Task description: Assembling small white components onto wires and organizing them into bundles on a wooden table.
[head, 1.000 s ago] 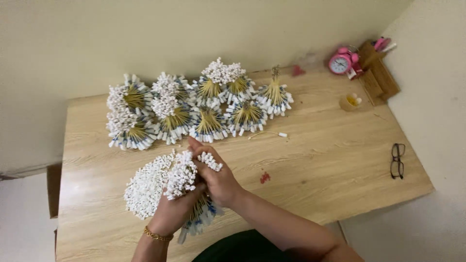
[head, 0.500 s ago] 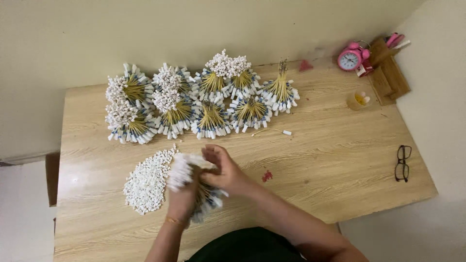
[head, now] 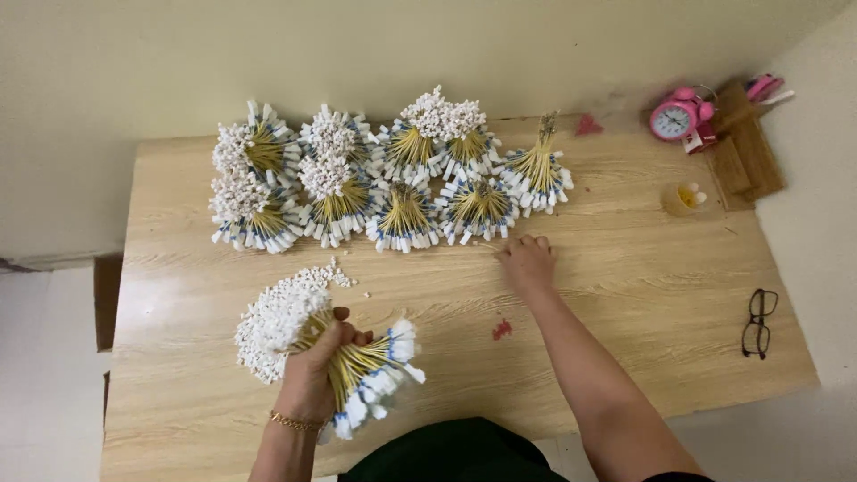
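Pale cream wall behind; light wooden tabletop [head: 625, 295] filling most of the view. Along its far edge, two rows of tied bundles of thin yellow sticks with white tips and white-and-blue tags [head: 384, 183], packed side by side. Nearer, toward the front left, one more bundle of yellow sticks with white tips [head: 295, 326], lying tilted, white heads fanned to the left, tagged ends to the right. Left hand [head: 317, 370] clenched tight around its middle, gold bracelet [head: 293, 421] at the wrist. Right hand [head: 527, 261] stretched forward, palm down, fingers loosely spread on the wood just below the rows, holding nothing. Far right: brown wooden stand [head: 745, 156], pink round alarm clock [head: 674, 118], black-framed glasses [head: 759, 323], small red scrap [head: 502, 329].
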